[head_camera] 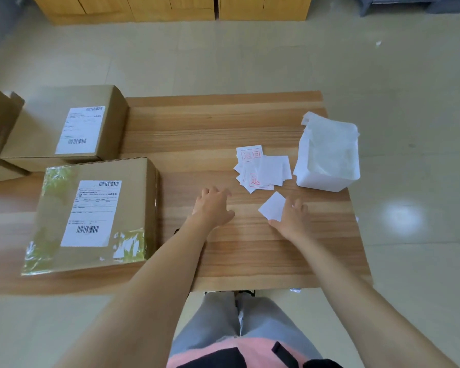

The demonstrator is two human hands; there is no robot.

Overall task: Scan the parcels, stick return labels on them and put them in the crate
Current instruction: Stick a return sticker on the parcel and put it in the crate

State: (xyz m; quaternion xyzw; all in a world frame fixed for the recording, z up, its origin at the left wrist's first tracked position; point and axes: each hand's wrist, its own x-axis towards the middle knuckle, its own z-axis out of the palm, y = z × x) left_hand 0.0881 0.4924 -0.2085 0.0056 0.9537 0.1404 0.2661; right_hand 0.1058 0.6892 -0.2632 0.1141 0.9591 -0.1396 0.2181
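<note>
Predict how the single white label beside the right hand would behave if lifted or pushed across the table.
The label looks like a thin paper sheet lying flat, so it would probably flex and droop when lifted. It seems light, likely sliding easily on the smooth wooden table. Flat against the wood, its edge may be hard to catch.

My bare forearms reach from the lower edge toward the frame's centre. My left hand [214,208] is palm down, fingers loosely bent, holding nothing. My right hand [294,220], just right of it, spreads its thumb leftward, fingers against a white slip [271,207]; whether it grips is unclear.
</note>
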